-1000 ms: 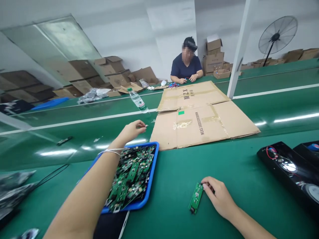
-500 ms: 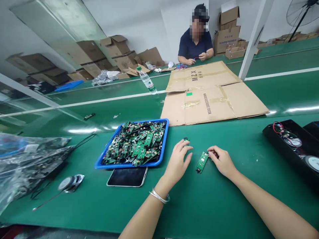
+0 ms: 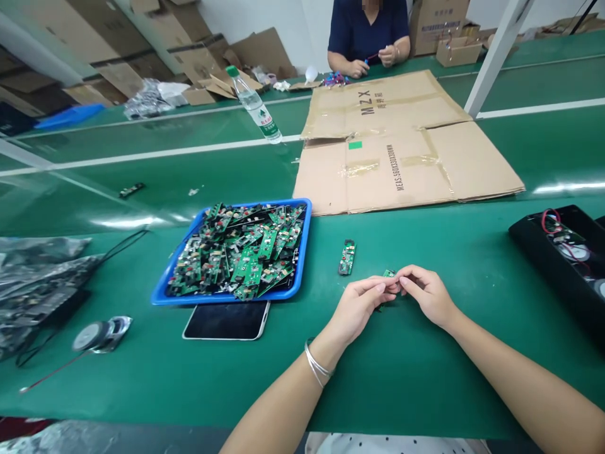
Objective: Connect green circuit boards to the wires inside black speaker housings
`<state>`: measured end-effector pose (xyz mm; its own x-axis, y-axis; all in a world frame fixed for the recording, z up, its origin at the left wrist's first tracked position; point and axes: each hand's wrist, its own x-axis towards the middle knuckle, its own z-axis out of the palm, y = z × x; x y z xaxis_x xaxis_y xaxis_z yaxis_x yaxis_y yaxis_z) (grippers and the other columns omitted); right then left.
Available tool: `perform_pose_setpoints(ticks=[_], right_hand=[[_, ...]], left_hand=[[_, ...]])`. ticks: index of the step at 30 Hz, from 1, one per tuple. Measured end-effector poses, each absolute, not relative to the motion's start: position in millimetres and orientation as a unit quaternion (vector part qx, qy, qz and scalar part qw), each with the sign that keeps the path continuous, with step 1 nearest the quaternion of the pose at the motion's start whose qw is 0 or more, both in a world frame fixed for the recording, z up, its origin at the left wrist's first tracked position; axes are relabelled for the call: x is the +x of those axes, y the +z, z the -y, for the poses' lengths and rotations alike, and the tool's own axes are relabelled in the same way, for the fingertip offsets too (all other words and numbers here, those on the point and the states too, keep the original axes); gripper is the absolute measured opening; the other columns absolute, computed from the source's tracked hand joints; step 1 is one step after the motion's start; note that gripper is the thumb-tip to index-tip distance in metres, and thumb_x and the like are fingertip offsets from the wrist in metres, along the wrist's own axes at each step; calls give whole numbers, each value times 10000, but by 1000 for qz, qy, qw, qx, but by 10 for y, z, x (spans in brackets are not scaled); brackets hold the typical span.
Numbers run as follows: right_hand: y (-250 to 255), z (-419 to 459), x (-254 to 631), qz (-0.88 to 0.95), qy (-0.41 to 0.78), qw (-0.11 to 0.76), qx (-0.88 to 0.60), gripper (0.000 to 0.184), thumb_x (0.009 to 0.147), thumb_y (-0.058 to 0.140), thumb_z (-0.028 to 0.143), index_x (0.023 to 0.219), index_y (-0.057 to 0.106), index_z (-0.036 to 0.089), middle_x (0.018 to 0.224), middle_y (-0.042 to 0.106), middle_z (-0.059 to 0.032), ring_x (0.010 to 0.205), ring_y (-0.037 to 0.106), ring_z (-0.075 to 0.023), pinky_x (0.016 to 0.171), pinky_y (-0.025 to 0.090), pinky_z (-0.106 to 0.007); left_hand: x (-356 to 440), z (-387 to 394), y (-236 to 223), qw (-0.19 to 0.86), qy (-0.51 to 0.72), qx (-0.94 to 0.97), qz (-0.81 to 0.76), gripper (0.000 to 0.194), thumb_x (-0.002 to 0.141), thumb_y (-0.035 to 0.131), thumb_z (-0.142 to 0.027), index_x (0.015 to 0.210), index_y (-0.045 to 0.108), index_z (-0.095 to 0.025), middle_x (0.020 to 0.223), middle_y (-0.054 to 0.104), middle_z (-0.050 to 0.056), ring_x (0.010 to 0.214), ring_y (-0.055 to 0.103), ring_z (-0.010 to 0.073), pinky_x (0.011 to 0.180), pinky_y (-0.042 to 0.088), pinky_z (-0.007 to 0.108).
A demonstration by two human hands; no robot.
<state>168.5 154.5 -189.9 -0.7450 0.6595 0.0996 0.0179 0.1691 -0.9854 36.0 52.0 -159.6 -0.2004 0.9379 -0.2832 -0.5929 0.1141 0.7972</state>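
A small green circuit board is between my two hands, mostly hidden by my fingers; its top end and a bit of its lower end show. My left hand is closed over it from the left, thumb along the fingers. From the right, my right hand pinches at its upper end, fingertips meeting those of the left. A second circuit board lies on the green table just beyond my left hand, touched by neither.
Left of my hands, a blue tray heaped with circuit boards overlaps a phone. A loose speaker lies farther left. Flattened cardboard and a water bottle are beyond; a black speaker housing is at right. A person sits opposite.
My left hand has moved right from open air and closed over the board at my right hand, uncovering the second board. The view has tipped downward.
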Motion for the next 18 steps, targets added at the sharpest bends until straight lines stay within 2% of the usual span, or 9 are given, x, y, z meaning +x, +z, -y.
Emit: perform_pose_setpoints(ticks=[9,14,18], right_hand=[[-1813,-1506,1718,767,523,301,-218,168,897,465,245,799,586,182,736,611,-11,672,567,-124,635,433,-232],[-1808,-1514,1710,791,465,311,-249,169,870,463,206,744,574,180,694,606,-6,633,552,-120,606,420,-230],[-1809,-1521,1706,793,450,310,-268,159,836,481,193,701,564,179,653,594,8,594,535,-110,574,408,-216]], left_hand=[[364,-497,-1570,639,617,196,-415,223,771,658,-258,955,718,-149,1010,614,109,970,565,219,852,470,333],[346,-470,-1598,644,582,271,-416,302,786,644,-266,1083,667,-215,1110,537,95,1022,545,244,884,460,389],[357,-453,-1644,636,557,336,-414,378,799,637,-267,1175,601,-275,1126,488,74,1013,539,220,900,448,391]])
